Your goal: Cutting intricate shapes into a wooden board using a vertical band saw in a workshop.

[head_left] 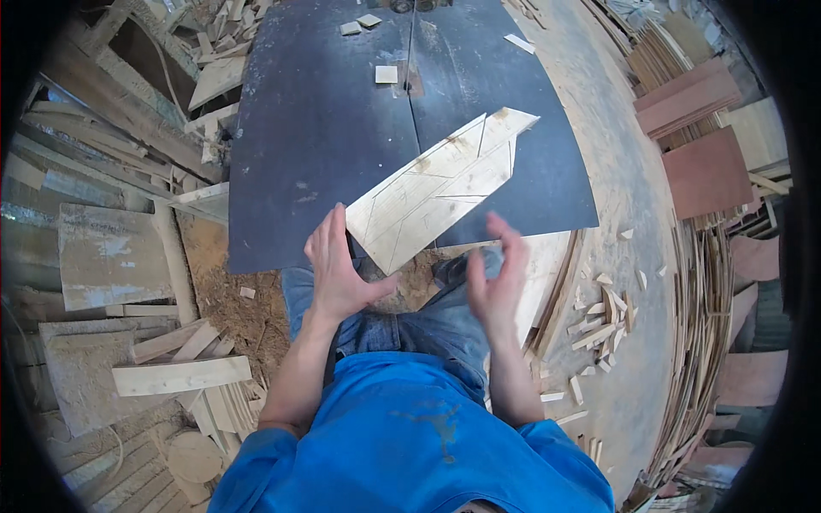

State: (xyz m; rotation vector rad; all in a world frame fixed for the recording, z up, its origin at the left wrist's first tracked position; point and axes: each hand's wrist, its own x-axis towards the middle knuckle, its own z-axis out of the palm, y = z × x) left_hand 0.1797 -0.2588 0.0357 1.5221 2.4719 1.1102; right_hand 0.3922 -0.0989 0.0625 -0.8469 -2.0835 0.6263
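A pale wooden board [432, 192] with dark pencil or cut lines across its face lies slantwise on the dark table top [308, 128]. Its far right end is cut to an angled point, and its near left end reaches past the table's front edge. My left hand [333, 269] is spread around that near end, fingertips by the left corner and thumb by the lower corner; whether they press on it is unclear. Apart from the board, to its right, my right hand [498, 278] hovers open, its fingers slightly blurred and nothing between them.
A small square wood piece [386, 74] and other offcuts lie farther back on the table, which has a long seam. Wood scraps [611, 316] are scattered at right. Stacked brown panels [705, 175] stand beyond them. Planks [181, 376] and sawdust lie at left.
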